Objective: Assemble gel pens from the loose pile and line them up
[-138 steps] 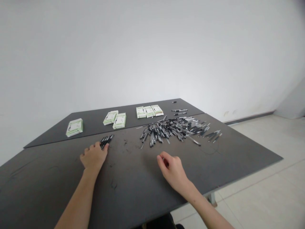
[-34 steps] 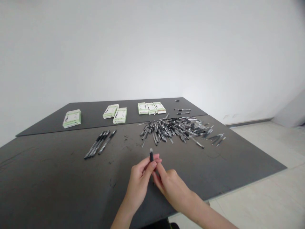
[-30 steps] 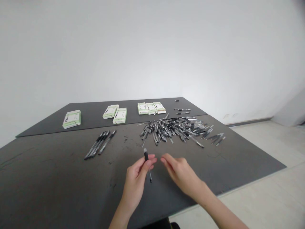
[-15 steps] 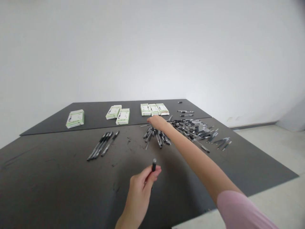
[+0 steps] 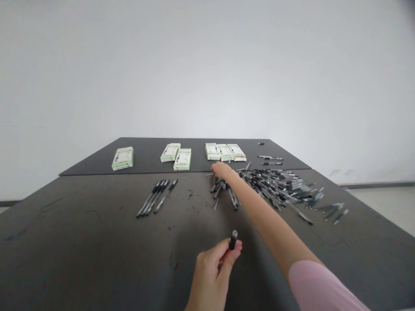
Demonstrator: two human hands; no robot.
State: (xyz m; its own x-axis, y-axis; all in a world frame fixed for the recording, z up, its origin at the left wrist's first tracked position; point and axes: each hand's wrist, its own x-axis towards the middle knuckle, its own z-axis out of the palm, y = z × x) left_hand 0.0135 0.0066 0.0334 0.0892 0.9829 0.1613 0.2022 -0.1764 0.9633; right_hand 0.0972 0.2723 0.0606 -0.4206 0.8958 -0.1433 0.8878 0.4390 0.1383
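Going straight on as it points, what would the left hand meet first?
Probably the right forearm, slanting across its line; depth is unclear, so the left hand might pass beneath, toward the pen pile.

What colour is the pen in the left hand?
The pen looks black where it shows, with a greyish end; best in the head view.

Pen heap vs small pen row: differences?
The heap of slim black-clear pens or parts has far more pieces than the row of slim black-clear pens. The heap's point many ways; the row's lie roughly parallel. The right arm partly hides the heap, not the row. Both lie on the dark table.
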